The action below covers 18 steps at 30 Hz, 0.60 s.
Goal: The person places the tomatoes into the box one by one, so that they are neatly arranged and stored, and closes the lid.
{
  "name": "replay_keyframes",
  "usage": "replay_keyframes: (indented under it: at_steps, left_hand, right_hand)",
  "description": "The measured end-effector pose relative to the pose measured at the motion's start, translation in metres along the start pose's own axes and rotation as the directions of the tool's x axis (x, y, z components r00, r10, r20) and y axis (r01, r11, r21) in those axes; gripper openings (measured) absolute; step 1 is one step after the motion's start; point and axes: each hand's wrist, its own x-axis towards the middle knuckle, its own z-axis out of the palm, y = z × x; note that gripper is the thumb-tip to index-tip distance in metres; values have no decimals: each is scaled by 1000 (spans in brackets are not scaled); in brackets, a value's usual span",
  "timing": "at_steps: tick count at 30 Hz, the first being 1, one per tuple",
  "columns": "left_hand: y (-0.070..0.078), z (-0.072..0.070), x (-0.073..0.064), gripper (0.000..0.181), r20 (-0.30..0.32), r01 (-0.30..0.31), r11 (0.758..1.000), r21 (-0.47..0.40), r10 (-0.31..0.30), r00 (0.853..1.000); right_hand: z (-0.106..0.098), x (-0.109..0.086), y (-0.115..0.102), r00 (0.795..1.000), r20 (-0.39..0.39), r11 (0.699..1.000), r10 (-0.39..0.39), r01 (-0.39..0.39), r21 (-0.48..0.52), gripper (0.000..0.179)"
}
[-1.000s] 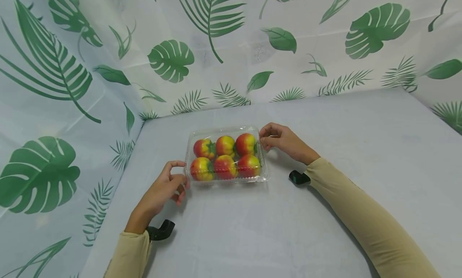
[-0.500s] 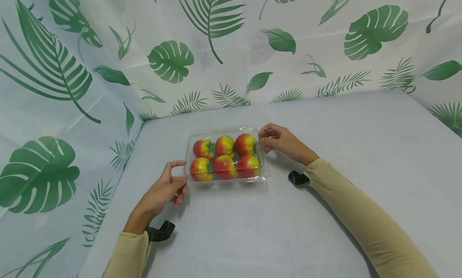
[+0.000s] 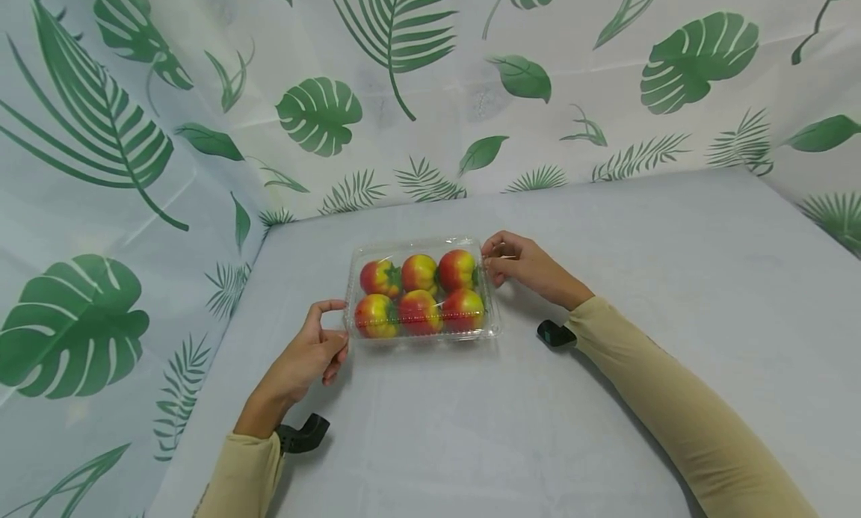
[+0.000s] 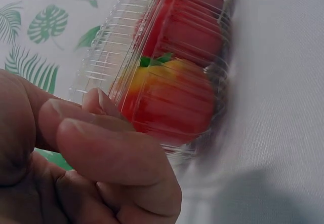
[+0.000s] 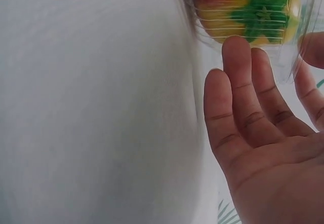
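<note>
A clear plastic clamshell container (image 3: 417, 338) sits lidded on the table, with red-and-yellow fruits (image 3: 420, 312) in two rows inside. Green leafy caps show on some fruits, such as the fruit (image 5: 248, 11) in the right wrist view. My left hand (image 3: 299, 365) pinches the container's left rim between thumb and index finger, its other fingers curled below. At the opposite end, my right hand (image 3: 531, 267) holds the right rim with thumb and index finger. In the right wrist view its remaining fingers (image 5: 238, 67) extend beside the container's side wall.
A pale grey-white cloth covers the table (image 3: 605, 226). White sheets with green leaf prints (image 3: 437, 69) hang behind and at the sides. Dark wrist cameras (image 3: 303, 433) are strapped near both hands, beneath beige sleeves (image 3: 673, 398).
The left hand's thumb has come in against the container's left rim, and its lower fingers have curled in. The container and right hand have hardly moved.
</note>
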Motion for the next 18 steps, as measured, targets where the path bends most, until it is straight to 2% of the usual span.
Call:
replay_keyframes:
  at_steps: [7, 13, 18]
  left_hand:
    - [0, 0, -1, 51, -12, 8, 1000, 1, -8, 1000]
    - [3, 3, 0, 51, -15, 7, 1000, 2, -7, 1000]
    - [4, 4, -2, 51, -24, 16, 1000, 4, -16, 1000]
  right_hand:
    - [7, -3, -12, 998, -19, 998, 54, -54, 11, 31]
    - [5, -20, -24, 994, 4, 992, 111, -110, -69, 42]
    - [9, -34, -30, 993, 45, 993, 107, -105, -62, 53]
